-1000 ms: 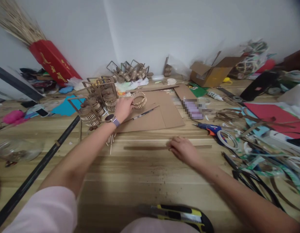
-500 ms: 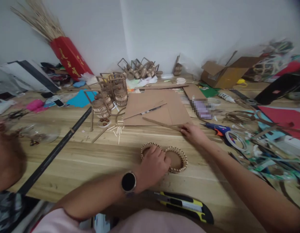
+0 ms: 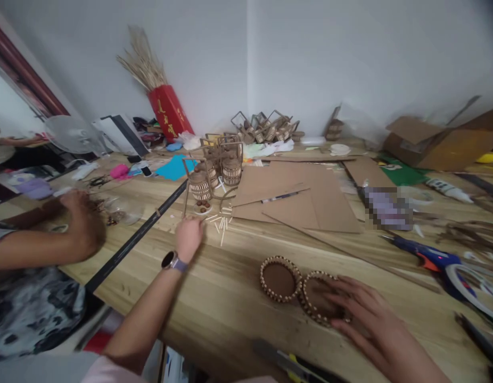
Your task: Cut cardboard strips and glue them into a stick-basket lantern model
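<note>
My left hand (image 3: 189, 236), with a watch (image 3: 172, 260) on its wrist, is closed on the table beside several short white sticks (image 3: 222, 226). Whatever its fingers hold is hidden. My right hand (image 3: 370, 314) has its fingers spread over the rim of a small round woven basket (image 3: 320, 295). A second such basket (image 3: 279, 280) stands against it on the left; both have brown bottoms and beaded-looking rims. Beyond them a long thin brown strip (image 3: 342, 247) lies slantwise, one end on a cardboard sheet (image 3: 330, 202).
Finished lidded baskets with handles (image 3: 200, 186) stand behind my left hand. A glue gun (image 3: 424, 252) and tape roll (image 3: 472, 282) lie right, a utility knife (image 3: 292, 364) at the front edge. A long black bar (image 3: 137, 239) separates me from another person's arm (image 3: 71, 239).
My left hand has left the baskets and reached forward left to the sticks. My right hand has let go of the brown strip and come back to the right basket. The view has turned left.
</note>
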